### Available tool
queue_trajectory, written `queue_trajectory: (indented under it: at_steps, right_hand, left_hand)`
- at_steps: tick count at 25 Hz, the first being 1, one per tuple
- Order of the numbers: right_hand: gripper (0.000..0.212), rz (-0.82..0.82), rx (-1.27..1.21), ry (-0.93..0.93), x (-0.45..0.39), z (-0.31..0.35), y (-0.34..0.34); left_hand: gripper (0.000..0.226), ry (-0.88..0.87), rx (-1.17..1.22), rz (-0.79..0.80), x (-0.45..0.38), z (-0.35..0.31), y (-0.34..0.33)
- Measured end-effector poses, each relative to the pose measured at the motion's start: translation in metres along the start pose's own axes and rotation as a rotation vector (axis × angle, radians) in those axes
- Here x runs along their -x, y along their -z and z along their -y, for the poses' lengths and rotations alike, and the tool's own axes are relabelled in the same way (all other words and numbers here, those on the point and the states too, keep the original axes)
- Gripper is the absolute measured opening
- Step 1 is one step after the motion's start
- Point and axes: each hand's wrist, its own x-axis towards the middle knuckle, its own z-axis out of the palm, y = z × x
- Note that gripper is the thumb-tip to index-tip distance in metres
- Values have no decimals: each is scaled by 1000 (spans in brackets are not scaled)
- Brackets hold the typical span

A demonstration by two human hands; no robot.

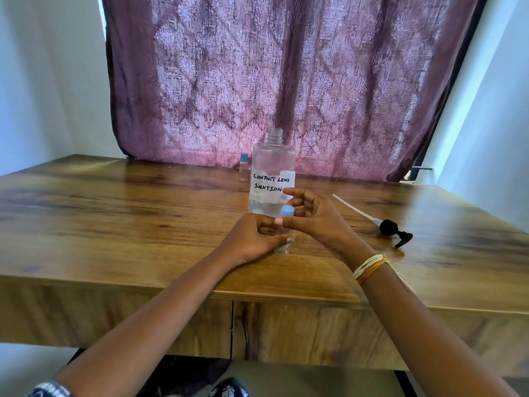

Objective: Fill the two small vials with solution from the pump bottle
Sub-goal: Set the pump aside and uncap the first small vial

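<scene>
A clear bottle (pixel 273 170) labelled "Contact Lens Solution" stands open-necked on the wooden table (pixel 114 213), its pump removed. The black pump head with its white tube (pixel 390 228) lies on the table to the right. My left hand (pixel 252 239) grips a small clear vial (pixel 282 247) standing in front of the bottle. My right hand (pixel 315 217) pinches the vial's blue cap (pixel 286 211) at the top. A second small vial with a blue cap (pixel 243 167) stands behind the bottle on its left.
A purple patterned curtain (pixel 286 81) hangs behind the table's far edge. White walls flank both sides. The table's front edge runs just below my forearms.
</scene>
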Motion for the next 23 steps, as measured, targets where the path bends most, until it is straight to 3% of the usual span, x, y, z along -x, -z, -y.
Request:
queue_trajectory:
  at_steps: [3, 7, 11, 15, 19, 23]
  right_hand:
    - [54, -46, -51, -10, 1, -3, 0]
    - [56, 98, -127, -4, 4, 0, 4]
    - [49, 2, -32, 32, 2, -3, -1]
    - [48, 115, -236, 14, 4, -4, 9]
    - [47, 31, -74, 12, 4, -8, 3]
    - [28, -85, -467, -62, 1, -6, 6]
  left_hand:
    - [23, 7, -8, -3, 0, -1, 0]
    - [23, 15, -6, -1, 0, -1, 0]
    - [22, 10, 24, -1, 0, 0, -1]
    - [25, 31, 5, 3, 0, 0, -1]
    - [24, 17, 14, 8, 0, -1, -1]
    - [24, 40, 28, 1, 0, 0, 0]
